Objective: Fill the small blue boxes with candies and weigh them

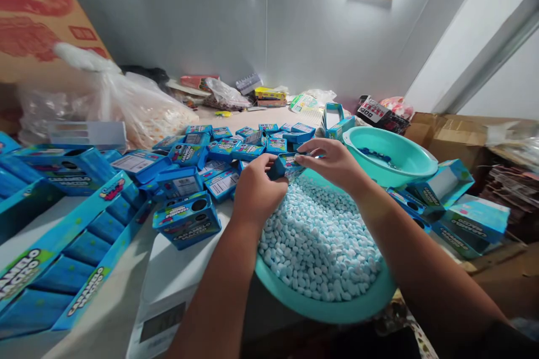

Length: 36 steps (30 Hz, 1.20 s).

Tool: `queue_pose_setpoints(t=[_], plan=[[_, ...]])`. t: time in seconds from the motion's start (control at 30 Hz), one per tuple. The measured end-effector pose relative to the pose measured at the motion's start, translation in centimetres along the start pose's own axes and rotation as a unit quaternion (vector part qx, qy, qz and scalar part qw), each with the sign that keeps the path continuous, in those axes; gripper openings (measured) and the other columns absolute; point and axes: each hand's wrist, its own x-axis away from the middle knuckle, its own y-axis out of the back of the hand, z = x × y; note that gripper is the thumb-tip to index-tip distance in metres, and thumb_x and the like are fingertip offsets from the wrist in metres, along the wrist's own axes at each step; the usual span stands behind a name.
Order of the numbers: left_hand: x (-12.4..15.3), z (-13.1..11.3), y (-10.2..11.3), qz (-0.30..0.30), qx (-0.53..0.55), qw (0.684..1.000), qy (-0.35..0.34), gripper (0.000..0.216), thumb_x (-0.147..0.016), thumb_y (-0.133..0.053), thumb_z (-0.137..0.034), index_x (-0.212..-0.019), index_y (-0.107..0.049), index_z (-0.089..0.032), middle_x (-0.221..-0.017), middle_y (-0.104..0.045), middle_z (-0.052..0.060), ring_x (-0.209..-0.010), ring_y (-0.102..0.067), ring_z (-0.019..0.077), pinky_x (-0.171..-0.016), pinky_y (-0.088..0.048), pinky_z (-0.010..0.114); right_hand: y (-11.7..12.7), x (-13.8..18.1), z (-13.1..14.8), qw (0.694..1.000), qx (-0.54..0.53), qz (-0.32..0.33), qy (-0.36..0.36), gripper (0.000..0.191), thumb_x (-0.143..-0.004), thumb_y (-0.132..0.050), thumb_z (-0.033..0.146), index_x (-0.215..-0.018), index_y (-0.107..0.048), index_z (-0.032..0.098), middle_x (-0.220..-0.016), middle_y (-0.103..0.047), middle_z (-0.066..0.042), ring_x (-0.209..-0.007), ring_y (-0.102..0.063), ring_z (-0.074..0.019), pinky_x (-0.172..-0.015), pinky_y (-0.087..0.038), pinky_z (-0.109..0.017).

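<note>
Above the far rim of a turquoise basin (324,311), my left hand (261,188) grips a small blue candy box (289,161) from its left side. The fingers of my right hand (326,160) close on the box's right end near its top. Pale blue and white candies (320,241) fill much of the basin beneath both hands. On a white scale (177,275) left of the basin stands another blue box (187,220) with a dark round spot on its side. Many similar boxes (223,148) lie heaped on the table behind my left hand.
A display carton (84,258) with rows of blue boxes is at the left. Behind it sits a large clear bag (135,106). A second turquoise basin (391,151) with small dark blue items stands back right, near opened blue cartons (446,185) and cardboard boxes (458,137).
</note>
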Motion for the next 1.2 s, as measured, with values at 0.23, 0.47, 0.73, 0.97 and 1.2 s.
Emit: queue_pose_setpoints(t=[0.23,0.47,0.73,0.97,1.2], plan=[[-0.1,-0.1,0.0,-0.003,0.015,1.0,0.002,0.026,-0.07,-0.068,-0.019,-0.096,-0.072,-0.021,-0.095,-0.076,0.006,-0.091,-0.071,0.0246,-0.082,-0.057,0.038,0.3,-0.2,-0.6,0.996,0.074,-0.053,-0.006,0.016,-0.08,-0.073,0.031,-0.088,-0.08,0.019,-0.088,-0.075,-0.005,-0.073,-0.064,-0.0149,-0.072,-0.052,-0.032],[-0.1,0.1,0.1,-0.007,0.0,1.0,0.004,0.031,-0.07,-0.067,-0.02,-0.1,-0.073,-0.02,-0.101,-0.076,0.007,-0.096,-0.071,0.0257,-0.085,-0.056,0.038,-0.1,0.0,-0.5,0.99,0.123,-0.062,0.029,0.015,-0.082,-0.067,0.025,-0.086,-0.081,0.02,-0.089,-0.073,-0.005,-0.075,-0.064,-0.0157,-0.072,-0.051,-0.032],[0.0,-0.4,0.3,0.0,-0.012,1.0,0.014,0.029,-0.07,-0.067,-0.022,-0.098,-0.073,-0.02,-0.099,-0.076,0.008,-0.096,-0.07,0.0271,-0.086,-0.056,0.04,-0.3,0.4,0.5,0.987,0.138,-0.058,0.056,0.02,-0.087,-0.063,0.031,-0.082,-0.081,0.023,-0.091,-0.075,-0.004,-0.076,-0.063,-0.0164,-0.073,-0.049,-0.033],[0.0,-0.6,0.4,0.004,-0.009,0.999,0.035,0.03,-0.07,-0.067,-0.022,-0.1,-0.073,-0.019,-0.102,-0.076,0.009,-0.098,-0.071,0.0277,-0.087,-0.056,0.04,-0.7,0.4,0.2,0.997,0.004,-0.073,0.008,0.021,-0.084,-0.064,0.034,-0.089,-0.078,0.019,-0.088,-0.077,-0.006,-0.082,-0.07,-0.0193,-0.077,-0.053,-0.034],[-0.1,-0.5,0.5,-0.04,0.042,0.998,0.034,0.03,-0.068,-0.068,-0.022,-0.098,-0.071,-0.019,-0.093,-0.075,0.005,-0.09,-0.071,0.0244,-0.082,-0.056,0.036,0.4,-0.7,-1.7,0.993,0.073,-0.077,-0.044,0.022,-0.086,-0.06,0.03,-0.091,-0.077,0.016,-0.091,-0.077,-0.009,-0.084,-0.07,-0.0212,-0.076,-0.053,-0.035]])
